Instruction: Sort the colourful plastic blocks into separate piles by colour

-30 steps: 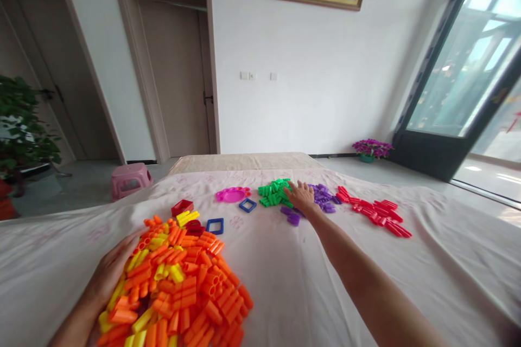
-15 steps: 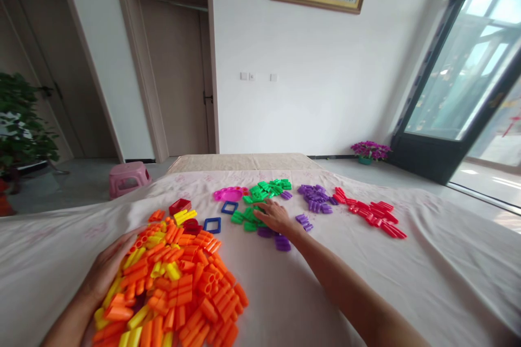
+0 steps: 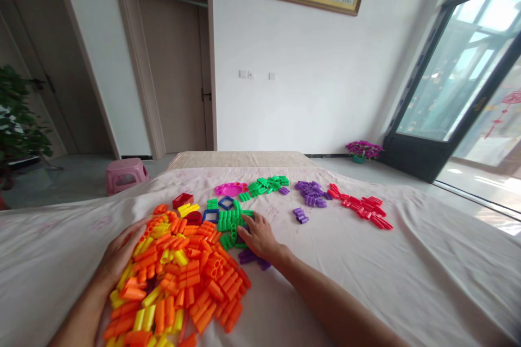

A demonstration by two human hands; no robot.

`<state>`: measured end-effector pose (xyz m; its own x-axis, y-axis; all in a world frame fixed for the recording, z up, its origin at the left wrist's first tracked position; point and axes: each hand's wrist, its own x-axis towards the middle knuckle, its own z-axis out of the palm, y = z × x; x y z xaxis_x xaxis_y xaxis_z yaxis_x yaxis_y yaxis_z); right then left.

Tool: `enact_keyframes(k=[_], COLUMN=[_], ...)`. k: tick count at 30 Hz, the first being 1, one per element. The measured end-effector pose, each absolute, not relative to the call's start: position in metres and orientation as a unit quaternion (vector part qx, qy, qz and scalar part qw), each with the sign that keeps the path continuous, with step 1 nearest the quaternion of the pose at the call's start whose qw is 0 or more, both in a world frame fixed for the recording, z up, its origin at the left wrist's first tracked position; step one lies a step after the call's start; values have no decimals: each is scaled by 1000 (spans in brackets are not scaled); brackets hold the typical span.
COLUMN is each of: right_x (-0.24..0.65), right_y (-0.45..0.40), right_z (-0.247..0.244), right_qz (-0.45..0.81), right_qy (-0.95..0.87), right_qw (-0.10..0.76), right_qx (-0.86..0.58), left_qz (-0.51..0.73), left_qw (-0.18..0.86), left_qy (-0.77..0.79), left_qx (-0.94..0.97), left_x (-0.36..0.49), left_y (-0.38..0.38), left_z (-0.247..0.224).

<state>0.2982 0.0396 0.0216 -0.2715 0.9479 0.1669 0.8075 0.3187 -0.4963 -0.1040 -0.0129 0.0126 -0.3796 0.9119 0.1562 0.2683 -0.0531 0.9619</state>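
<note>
My left hand (image 3: 124,249) lies curved along the left edge of a big heap of orange blocks (image 3: 189,274) mixed with yellow blocks (image 3: 150,295), its fingers stretched out. My right hand (image 3: 260,236) rests on the cloth with its fingers spread, touching a cluster of green blocks (image 3: 230,220). Some purple blocks (image 3: 248,256) sit just below and partly under the right palm. Beside the green cluster are two blue square frames (image 3: 210,216) and a dark red piece (image 3: 193,218).
Farther back on the cloth (image 3: 345,282) are a pink tray (image 3: 230,190), a green pile (image 3: 268,185), a purple pile (image 3: 312,193) and a red pile (image 3: 364,207). Some purple blocks (image 3: 300,216) lie right of centre. A pink stool (image 3: 127,175) stands at the left.
My right hand has moved left and nearer, and green and purple blocks have shifted with it toward the orange heap. My left hand stays by the heap. The view has shifted slightly.
</note>
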Motion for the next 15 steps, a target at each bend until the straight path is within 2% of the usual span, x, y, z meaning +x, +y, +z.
enact_keyframes(k=[5, 11, 15], right_x=[252, 211, 239], right_y=[23, 2, 21], right_z=[15, 7, 18], right_qz=[180, 256, 289], right_qy=[-744, -775, -792], right_qw=[278, 326, 364], right_qx=[-580, -478, -396], left_qz=[535, 504, 493], left_qw=[249, 226, 248], left_qy=[623, 617, 594], left_qx=[513, 561, 585], left_x=[-109, -118, -112], left_y=[-9, -3, -8], left_z=[7, -6, -1])
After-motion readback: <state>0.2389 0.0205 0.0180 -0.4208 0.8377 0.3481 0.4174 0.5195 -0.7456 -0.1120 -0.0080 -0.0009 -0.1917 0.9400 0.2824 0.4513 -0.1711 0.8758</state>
